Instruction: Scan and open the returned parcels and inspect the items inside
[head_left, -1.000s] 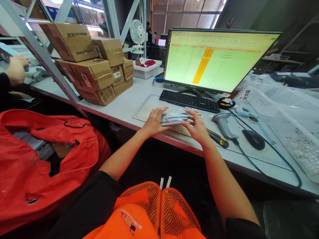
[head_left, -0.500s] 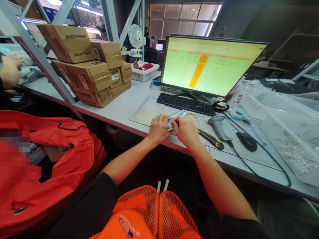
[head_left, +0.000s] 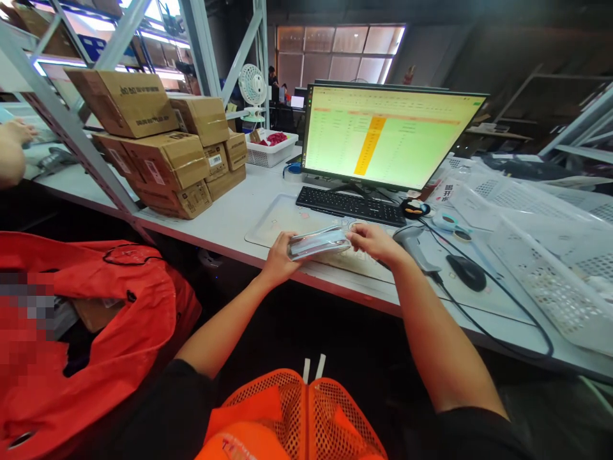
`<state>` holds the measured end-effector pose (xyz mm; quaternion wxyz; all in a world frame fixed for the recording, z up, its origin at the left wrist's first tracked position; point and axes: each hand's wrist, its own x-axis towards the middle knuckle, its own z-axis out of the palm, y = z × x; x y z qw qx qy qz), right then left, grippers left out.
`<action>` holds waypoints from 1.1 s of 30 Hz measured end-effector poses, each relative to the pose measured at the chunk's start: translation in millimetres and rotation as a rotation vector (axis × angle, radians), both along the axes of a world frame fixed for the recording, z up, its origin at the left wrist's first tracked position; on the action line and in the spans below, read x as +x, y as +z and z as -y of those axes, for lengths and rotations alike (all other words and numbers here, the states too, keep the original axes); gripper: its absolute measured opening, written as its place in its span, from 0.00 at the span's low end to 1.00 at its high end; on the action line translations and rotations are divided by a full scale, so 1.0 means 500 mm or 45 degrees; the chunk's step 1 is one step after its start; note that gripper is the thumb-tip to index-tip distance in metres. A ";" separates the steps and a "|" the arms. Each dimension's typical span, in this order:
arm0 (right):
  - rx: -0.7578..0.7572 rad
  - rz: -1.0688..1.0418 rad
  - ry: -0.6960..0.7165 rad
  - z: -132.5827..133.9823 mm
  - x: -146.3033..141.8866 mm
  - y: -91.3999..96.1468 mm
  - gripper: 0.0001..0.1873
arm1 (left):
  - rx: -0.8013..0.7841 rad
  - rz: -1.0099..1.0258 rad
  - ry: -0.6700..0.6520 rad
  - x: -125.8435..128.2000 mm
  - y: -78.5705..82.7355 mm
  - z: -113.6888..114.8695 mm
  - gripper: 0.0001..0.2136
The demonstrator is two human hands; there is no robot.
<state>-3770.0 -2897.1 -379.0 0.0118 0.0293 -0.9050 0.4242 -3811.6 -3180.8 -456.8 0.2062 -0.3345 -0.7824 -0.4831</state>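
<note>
A clear, shiny plastic packet (head_left: 318,243) with something pale blue inside spans the space between my hands, just above the desk's front edge. My left hand (head_left: 281,259) is closed around its left end. At the other end, my right hand (head_left: 376,243) pinches the packet's right edge between thumb and fingers. Below them lies a pale desk mat (head_left: 268,220). A grey barcode scanner (head_left: 416,249) rests just right of my right hand. What exactly the packet contains is too unclear to name.
Stacked cardboard boxes (head_left: 158,153) stand at the left beside a metal rack post. A monitor (head_left: 383,137) and keyboard (head_left: 347,204) sit behind the mat. Rightward are a mouse (head_left: 467,273), its cable and white baskets (head_left: 550,281). An open red bag (head_left: 143,345) is at lower left.
My hands have moved apart, the left one leftward and the right one slightly rightward, so the packet now shows at greater length. The yellow-black box cutter is now hidden. The view has tilted slightly upward.
</note>
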 end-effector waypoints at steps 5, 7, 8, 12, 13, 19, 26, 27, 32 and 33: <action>-0.444 0.081 0.114 0.038 -0.026 -0.028 0.31 | -0.107 0.308 -0.112 -0.029 0.028 0.042 0.30; -0.346 0.034 0.124 0.070 -0.017 -0.006 0.26 | -0.328 0.194 -0.100 -0.024 0.075 0.052 0.34; -0.229 -0.017 0.140 0.090 -0.008 0.010 0.22 | -0.419 0.100 -0.095 -0.017 0.101 0.052 0.38; 0.492 -0.306 0.072 0.176 0.032 0.072 0.12 | -0.586 -0.064 -0.084 0.023 0.176 0.025 0.44; 0.605 -0.324 0.020 0.189 0.039 0.082 0.11 | -0.594 -0.047 -0.051 0.030 0.181 0.017 0.39; 0.592 -0.175 0.079 0.155 0.036 0.087 0.09 | -0.393 -0.111 -0.080 0.034 0.134 0.030 0.22; -0.215 -0.029 0.302 0.103 -0.013 0.017 0.17 | -0.077 -0.028 -0.090 0.022 0.094 0.053 0.19; -0.319 -0.023 0.319 0.104 -0.020 0.005 0.20 | -0.025 0.000 -0.076 0.022 0.090 0.053 0.19; -0.463 -0.173 0.231 0.125 -0.023 -0.020 0.26 | 0.115 0.124 -0.053 0.016 0.083 0.068 0.22; -0.450 -0.214 0.215 0.133 -0.018 -0.018 0.25 | 0.125 0.151 -0.054 0.015 0.082 0.074 0.24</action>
